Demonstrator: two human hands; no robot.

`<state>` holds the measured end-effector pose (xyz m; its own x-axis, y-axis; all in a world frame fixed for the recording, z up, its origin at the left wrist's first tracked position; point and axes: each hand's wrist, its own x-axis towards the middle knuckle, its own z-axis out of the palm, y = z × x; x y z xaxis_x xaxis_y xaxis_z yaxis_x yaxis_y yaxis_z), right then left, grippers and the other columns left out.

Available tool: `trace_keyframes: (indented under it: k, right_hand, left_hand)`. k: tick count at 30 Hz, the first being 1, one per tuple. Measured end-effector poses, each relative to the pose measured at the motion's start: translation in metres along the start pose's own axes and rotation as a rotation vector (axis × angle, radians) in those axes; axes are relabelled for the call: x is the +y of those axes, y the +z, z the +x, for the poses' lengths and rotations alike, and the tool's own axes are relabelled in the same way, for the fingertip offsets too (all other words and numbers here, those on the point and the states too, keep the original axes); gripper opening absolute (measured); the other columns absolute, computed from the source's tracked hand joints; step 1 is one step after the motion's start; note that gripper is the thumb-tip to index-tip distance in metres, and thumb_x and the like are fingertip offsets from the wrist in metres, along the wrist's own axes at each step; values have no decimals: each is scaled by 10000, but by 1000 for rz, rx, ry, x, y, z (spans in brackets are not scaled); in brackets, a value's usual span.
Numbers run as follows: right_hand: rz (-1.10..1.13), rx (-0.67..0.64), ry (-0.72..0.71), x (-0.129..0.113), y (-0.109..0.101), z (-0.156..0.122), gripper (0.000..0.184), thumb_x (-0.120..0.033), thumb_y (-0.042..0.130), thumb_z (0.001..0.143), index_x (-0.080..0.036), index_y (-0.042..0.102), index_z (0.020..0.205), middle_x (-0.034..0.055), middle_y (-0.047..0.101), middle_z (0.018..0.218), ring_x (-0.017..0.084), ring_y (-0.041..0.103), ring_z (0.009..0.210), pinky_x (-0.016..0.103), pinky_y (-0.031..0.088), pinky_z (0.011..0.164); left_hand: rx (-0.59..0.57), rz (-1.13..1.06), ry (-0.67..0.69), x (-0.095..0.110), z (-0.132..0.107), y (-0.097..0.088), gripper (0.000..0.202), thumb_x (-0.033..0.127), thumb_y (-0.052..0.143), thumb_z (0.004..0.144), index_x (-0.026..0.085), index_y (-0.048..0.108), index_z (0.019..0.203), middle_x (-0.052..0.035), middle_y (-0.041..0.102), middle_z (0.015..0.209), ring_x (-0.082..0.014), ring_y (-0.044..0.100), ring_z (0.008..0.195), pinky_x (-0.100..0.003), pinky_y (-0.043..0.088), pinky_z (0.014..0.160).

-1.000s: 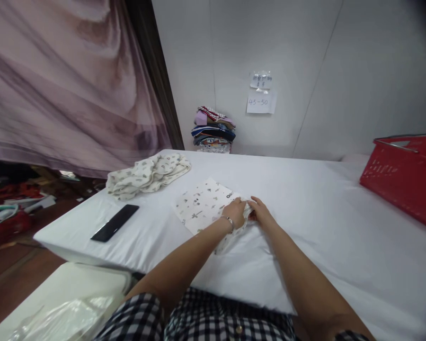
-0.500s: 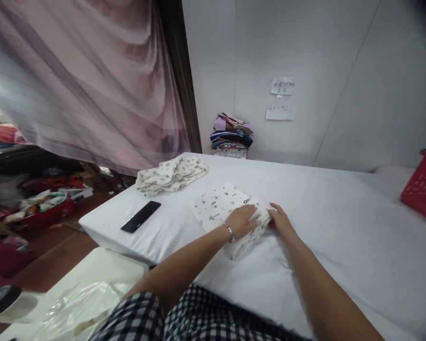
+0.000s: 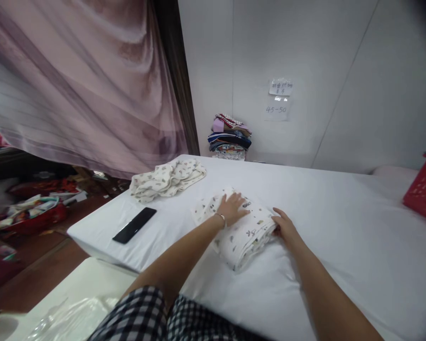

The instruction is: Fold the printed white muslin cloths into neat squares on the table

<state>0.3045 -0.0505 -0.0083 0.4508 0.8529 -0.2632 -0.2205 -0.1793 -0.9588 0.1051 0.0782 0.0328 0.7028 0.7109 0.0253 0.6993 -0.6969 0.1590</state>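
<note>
A folded white cloth with small printed figures [image 3: 250, 232] lies on the white-covered table [image 3: 323, 213] in front of me. My left hand [image 3: 231, 209] rests flat on its far left part, fingers spread. At the cloth's right edge, my right hand [image 3: 285, 224] grips the stacked layers between thumb and fingers; the fingertips are partly hidden. Farther back on the left lies a crumpled cloth with a similar print [image 3: 168, 180].
A black phone [image 3: 135, 225] lies near the table's left edge. Folded clothes [image 3: 230, 137] are stacked by the wall. On the right stands a red basket [image 3: 424, 189]. A clear plastic bag [image 3: 74, 319] lies on a white surface at lower left. A pink curtain [image 3: 102, 85] hangs at left.
My left hand has slid away from the folded edge, toward the far left of the cloth. More of the folded top layer shows. My right hand stays at the right edge.
</note>
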Motion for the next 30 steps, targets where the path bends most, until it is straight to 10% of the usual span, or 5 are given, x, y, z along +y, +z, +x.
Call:
trace_keyframes:
  k: [6, 10, 18, 30]
  right_hand:
    - [-75, -2, -20, 1, -8, 3, 608, -321, 582, 660, -210, 459, 1245, -41, 526, 516, 133, 484, 427, 247, 414, 409]
    - [-60, -28, 29, 0, -9, 4, 622, -309, 592, 647, -223, 457, 1249, -38, 527, 544, 136, 499, 471, 259, 441, 443]
    - [-13, 69, 45, 0, -8, 5, 631, -348, 605, 636, -226, 471, 1240, -30, 535, 577, 137, 506, 497, 242, 422, 444]
    - [-200, 325, -85, 1, -23, 10, 655, -430, 647, 597, -212, 513, 1200, 4, 607, 740, 168, 554, 652, 280, 444, 609]
  left_hand:
    - [-97, -74, -29, -18, 17, 8, 618, 622, 194, 832, 318, 284, 1363, 2, 190, 1483, -188, 122, 1360, -458, 57, 1087]
    - [-22, -68, -294, -55, 20, 2, 704, 670, 265, 783, 272, 309, 1362, -41, 160, 1488, -254, 99, 1361, -506, 49, 1073]
    - [-95, -211, -477, -109, 24, -19, 560, 545, 238, 846, 183, 589, 1089, -105, 576, 1209, -225, 518, 1116, -301, 381, 907]
    - [-115, -135, -590, -107, -2, -4, 743, 771, 189, 713, 200, 610, 935, -132, 652, 1025, -287, 591, 957, -379, 441, 769]
